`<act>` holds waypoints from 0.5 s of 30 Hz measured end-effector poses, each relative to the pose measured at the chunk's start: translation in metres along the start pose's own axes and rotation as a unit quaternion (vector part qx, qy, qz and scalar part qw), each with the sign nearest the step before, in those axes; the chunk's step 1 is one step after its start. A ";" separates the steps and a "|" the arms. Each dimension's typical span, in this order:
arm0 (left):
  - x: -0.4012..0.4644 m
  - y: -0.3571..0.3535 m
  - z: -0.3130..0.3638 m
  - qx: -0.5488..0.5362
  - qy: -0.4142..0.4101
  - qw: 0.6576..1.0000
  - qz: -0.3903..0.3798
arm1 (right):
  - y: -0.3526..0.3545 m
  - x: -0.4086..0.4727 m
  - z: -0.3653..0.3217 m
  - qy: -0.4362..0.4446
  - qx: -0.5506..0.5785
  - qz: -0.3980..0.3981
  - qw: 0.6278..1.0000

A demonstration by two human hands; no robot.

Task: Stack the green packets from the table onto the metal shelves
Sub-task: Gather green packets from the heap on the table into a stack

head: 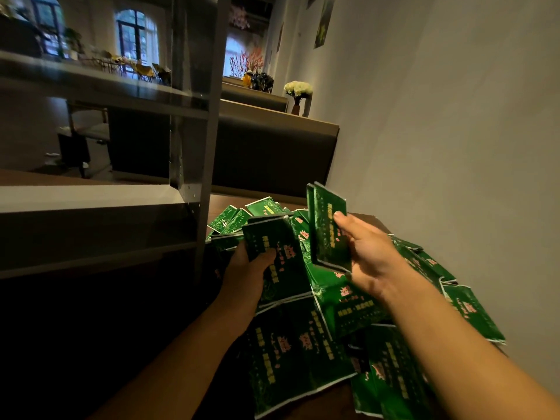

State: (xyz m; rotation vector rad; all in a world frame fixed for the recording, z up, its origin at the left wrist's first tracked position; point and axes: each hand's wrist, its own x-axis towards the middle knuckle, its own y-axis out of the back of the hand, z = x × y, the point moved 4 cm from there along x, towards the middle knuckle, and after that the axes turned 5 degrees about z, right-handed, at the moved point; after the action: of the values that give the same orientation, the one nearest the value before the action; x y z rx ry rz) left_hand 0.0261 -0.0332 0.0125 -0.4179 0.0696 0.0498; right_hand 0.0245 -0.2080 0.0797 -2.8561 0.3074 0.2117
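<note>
**Green packets gripped in both hands above the heap**

Green foil packets lie in a loose pile [306, 353] under and in front of both forearms, spilling rightward past the right wrist toward the wall [454, 116]. The left hand [251, 268] holds a small stack of packets [272, 256], its thumb curled over the stack's near face and its fingers hidden beneath. The right hand [369, 256] grips a second stack [328, 225], tilted nearly upright, with the thumb pressed along its front and the fingers wrapped behind. The two held stacks sit just beside each other, apart from the heap below. Left of the left hand stand the grey metal shelves [91, 198], their nearest tier level with the hands and bare where visible.
</note>
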 end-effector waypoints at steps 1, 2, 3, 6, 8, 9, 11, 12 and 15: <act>-0.001 0.000 0.000 -0.004 -0.001 1.000 0.001 | -0.003 -0.001 0.005 -0.003 -0.015 0.002 1.000; -0.004 -0.001 0.002 -0.010 0.002 1.000 0.003 | -0.007 -0.002 0.009 -0.001 -0.033 0.004 0.999; -0.007 -0.002 0.003 -0.013 0.008 1.000 0.006 | -0.010 -0.002 0.012 0.004 -0.049 0.009 0.999; -0.012 -0.005 0.005 -0.029 0.017 0.999 -0.018 | -0.019 -0.001 0.023 0.021 -0.087 0.015 0.996; -0.014 -0.007 0.005 -0.002 0.004 0.999 -0.043 | -0.025 -0.002 0.026 0.026 -0.087 0.008 0.996; -0.015 -0.008 0.005 0.013 -0.003 0.999 -0.050 | -0.027 -0.003 0.028 0.033 -0.083 0.001 0.996; -0.014 -0.007 0.003 0.026 -0.017 0.998 -0.048 | -0.030 -0.004 0.029 0.056 -0.091 0.008 0.994; -0.015 -0.007 0.002 0.029 -0.019 0.998 -0.047 | -0.031 -0.006 0.030 0.074 -0.100 0.016 0.992; -0.013 -0.006 -0.002 0.017 -0.009 0.999 -0.039 | -0.034 -0.013 0.028 0.163 -0.198 0.049 0.965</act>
State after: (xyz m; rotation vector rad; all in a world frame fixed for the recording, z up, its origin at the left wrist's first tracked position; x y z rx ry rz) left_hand 0.0133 -0.0402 0.0139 -0.3849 0.0356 -0.0247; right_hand 0.0160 -0.1651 0.0632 -3.2731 0.5222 -0.2073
